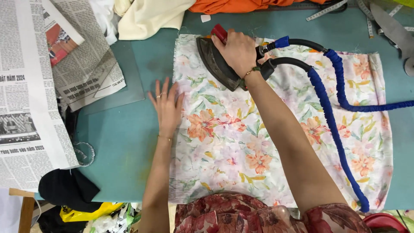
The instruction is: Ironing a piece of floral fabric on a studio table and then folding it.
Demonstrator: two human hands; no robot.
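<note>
Far left: sheets of printed newspaper (30, 99) overlapping the teal padded table surface (120, 146); clear plastic sheet (125, 82) under their right edge. Black cloth bundle (64, 187) at table's near-left corner.

Left hand (166, 103): flat, fingers spread apart, palm down, gripping nothing. Rests across left hem of floral-print white fabric panel (241, 142), half on cloth, half on table. Thin bracelet at the wrist.

Fabric: spread flat, long axis running left-right across the table, near edge at the body, far edge just under the iron.

Right hand (237, 49): closed around the handle of dark metal steam iron (215, 64). Iron sits on the far-left corner of the fabric, soleplate down. Nose points left and slightly toward the near side; heel toward the right. Long axis diagonal, far-right to near-left. Red knob at the far end of the handle, just beyond the knuckles.

Key relation: iron lies beyond and right of the left hand, near but not touching; nose aimed roughly at the open strip of cloth between them. Left hand nearer the hem, right arm crossing the panel diagonally from the body.

Right of the iron: blue-sleeved hose and cord pair (332, 108) leaving the heel, one looping down across the fabric to the near-right edge, other running off right.

Far right top: metal scissors (394, 28) and white measuring tape (327, 11). Cream cloth (146, 17) and orange cloth (233, 5) along the far edge.
</note>
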